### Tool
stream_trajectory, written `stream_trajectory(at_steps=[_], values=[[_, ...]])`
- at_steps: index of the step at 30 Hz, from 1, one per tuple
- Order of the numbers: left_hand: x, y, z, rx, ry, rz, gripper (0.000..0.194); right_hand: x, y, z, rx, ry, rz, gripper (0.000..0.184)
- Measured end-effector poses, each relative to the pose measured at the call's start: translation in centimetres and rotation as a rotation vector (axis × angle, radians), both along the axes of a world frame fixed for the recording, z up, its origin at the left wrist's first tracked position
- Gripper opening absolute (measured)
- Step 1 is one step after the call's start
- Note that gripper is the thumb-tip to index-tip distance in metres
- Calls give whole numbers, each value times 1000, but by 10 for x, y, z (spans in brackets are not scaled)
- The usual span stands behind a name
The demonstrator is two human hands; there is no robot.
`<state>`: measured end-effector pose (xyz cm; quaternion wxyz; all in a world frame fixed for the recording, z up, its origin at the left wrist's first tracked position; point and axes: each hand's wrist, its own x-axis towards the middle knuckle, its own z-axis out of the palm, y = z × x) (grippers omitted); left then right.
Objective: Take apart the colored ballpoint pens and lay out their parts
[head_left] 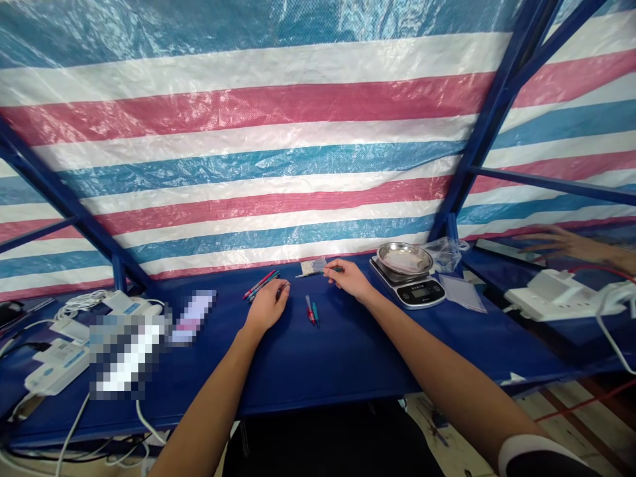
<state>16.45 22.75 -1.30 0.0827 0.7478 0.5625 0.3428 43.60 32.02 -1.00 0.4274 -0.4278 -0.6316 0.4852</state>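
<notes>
My left hand (268, 305) rests on the blue table (318, 358) with its fingers curled around a thin dark pen. A few red and blue pens (262, 284) lie just beyond it. My right hand (349, 278) is farther back, its fingers pinched on a slim green-tipped pen beside a small clear plastic bag (313, 266). Two short pens, red and blue (312, 311), lie between my hands.
A digital kitchen scale with a steel bowl (410, 275) stands right of my right hand, with clear bags (462, 291) beside it. White power strips and cables (64, 358) crowd the left. Another person's hand (561, 242) reaches over the neighbouring table with a white power strip (561, 295). Striped tarpaulin (278, 132) backs the table.
</notes>
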Motion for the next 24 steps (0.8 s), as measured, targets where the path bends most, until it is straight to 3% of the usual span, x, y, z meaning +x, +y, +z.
stream_trajectory(at_steps=[4,10,17,24], values=[[-2,0,0,-17,-20,51,30,-2,1,-5,66,-75,10,25],[-3,2,-4,-47,-23,108,34,2,5,-12,355,-310,-49,11],[2,1,-4,-92,-60,81,33,19,16,-9,364,-475,-116,13],[22,-4,0,-104,-76,37,30,30,19,-2,383,-606,-169,20]])
